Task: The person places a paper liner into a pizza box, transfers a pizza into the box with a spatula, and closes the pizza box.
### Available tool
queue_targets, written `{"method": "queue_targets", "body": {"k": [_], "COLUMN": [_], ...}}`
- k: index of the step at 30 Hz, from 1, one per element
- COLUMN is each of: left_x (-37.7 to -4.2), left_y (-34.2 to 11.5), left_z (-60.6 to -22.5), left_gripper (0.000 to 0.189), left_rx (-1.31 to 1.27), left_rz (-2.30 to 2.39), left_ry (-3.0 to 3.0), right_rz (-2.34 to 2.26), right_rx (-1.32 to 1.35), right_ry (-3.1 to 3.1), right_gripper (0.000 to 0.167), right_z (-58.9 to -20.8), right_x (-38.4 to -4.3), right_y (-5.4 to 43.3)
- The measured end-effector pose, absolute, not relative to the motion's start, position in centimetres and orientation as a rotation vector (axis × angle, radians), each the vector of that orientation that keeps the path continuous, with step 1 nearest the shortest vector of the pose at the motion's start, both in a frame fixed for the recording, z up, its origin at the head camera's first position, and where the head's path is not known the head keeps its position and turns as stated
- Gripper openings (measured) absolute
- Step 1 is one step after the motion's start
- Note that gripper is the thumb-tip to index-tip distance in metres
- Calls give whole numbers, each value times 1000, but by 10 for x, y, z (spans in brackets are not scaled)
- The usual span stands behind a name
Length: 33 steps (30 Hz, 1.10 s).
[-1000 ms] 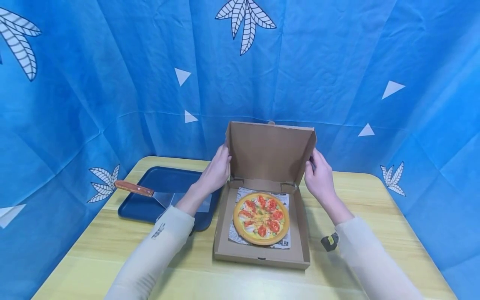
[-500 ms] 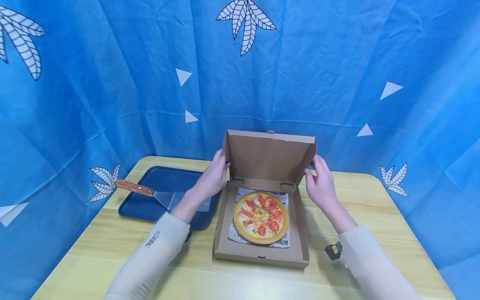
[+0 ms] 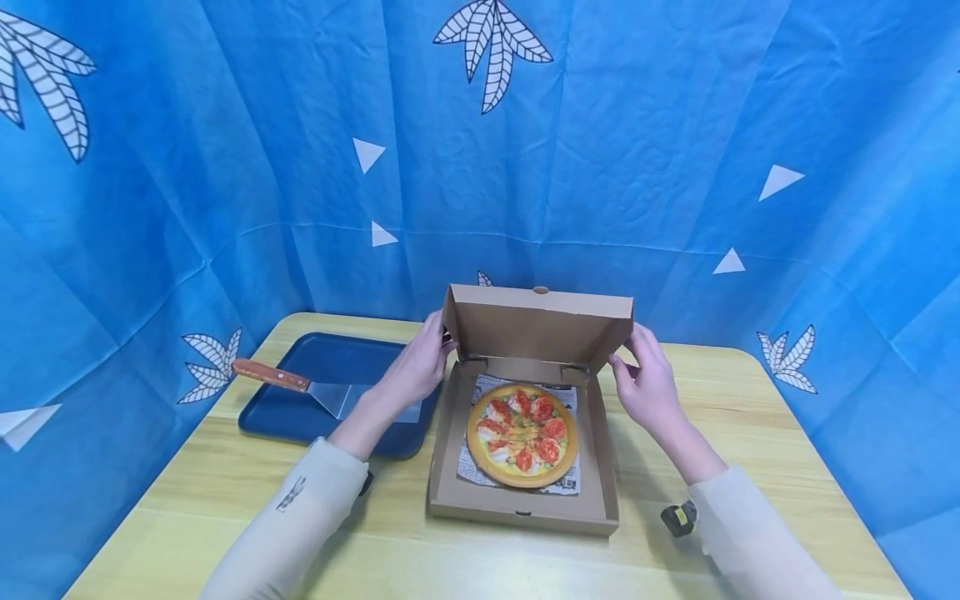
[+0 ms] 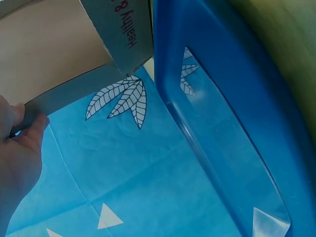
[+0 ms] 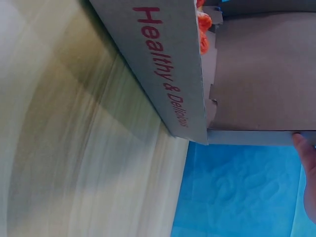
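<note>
A cardboard pizza box (image 3: 525, 517) stands on the table with its lid (image 3: 528, 329) raised and leaning partly over the back. Inside, a round pizza (image 3: 522, 435) with red toppings lies on printed paper (image 3: 573, 479). My left hand (image 3: 411, 367) pinches the lid's left side wall; in the left wrist view, thumb and fingers of the left hand (image 4: 22, 158) lie on either side of its edge. At the opposite side wall, my right hand (image 3: 649, 383) holds the lid. Only part of the right hand (image 5: 308, 177) shows in the right wrist view, a fingertip on the edge.
Left of the box lies a dark blue tray (image 3: 330, 354). Across it rests a spatula (image 3: 272, 376) with a wooden handle, its metal blade partly behind my left forearm. A blue patterned curtain (image 3: 630, 125) hangs behind the wooden table (image 3: 750, 433).
Both hands have brought the lid's front edge down and forward, so it leans further over the box. The pizza, tray and spatula stay where they were.
</note>
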<state>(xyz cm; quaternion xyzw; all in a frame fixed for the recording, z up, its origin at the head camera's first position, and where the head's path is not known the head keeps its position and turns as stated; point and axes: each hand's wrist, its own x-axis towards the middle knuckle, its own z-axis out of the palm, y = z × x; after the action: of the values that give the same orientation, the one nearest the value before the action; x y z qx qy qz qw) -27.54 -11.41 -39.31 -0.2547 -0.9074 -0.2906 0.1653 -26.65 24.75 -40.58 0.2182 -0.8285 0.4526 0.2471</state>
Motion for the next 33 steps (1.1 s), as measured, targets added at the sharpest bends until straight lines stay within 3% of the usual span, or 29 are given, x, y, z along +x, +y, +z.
{"method": "queue_targets", "body": {"k": [18,25,33], "left_x": [-255,-245,-231], "left_y": [-123,-126,-136], "left_z": [-393,-396,-397], "left_gripper": [58,60,72], "left_rx": [-624,-687,-773], "left_rz": [-772,-957,-1150], "left_ry": [-2612,-2632,-2679], "right_rz": [1239,1403,1657], "right_rx": [623,709,847], "right_ry": [-2232,-2218,-2160], "right_gripper": [56,69,61], "right_z": [-419,-421,-426], "right_x": [-246,-234,-222], "right_y": [252,251,254]}}
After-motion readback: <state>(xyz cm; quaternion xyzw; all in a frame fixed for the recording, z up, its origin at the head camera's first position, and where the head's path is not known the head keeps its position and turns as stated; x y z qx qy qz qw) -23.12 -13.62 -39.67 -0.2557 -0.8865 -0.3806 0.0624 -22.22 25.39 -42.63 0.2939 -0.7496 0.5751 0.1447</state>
